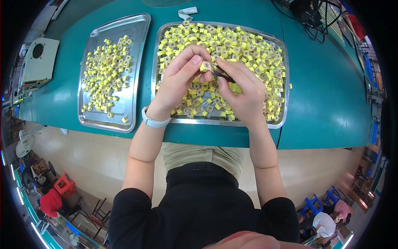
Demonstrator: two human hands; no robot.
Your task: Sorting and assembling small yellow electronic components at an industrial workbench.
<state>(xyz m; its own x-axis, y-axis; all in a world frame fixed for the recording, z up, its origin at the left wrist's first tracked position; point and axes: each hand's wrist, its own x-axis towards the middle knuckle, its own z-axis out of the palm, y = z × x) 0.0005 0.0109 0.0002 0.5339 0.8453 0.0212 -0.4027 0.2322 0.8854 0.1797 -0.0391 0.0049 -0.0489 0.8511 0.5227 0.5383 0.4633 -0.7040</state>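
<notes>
My left hand point(180, 76) pinches one small yellow square part point(206, 66) between thumb and fingers, above the right metal tray point(283, 83). Close beside it, my right hand point(242, 89) grips black tweezers point(222, 75) whose tip touches the held part. The right tray is piled with several yellow square parts point(253, 50). On my left wrist is a white wristband point(154, 122). The left metal tray point(137, 54) holds a thinner scatter of the same yellow parts point(105, 70).
Both trays lie on a teal table point(323, 99). A beige box with a round vent point(39, 62) stands at the far left. Black cables point(315, 18) run at the back right. A white scrap point(186, 12) lies behind the right tray.
</notes>
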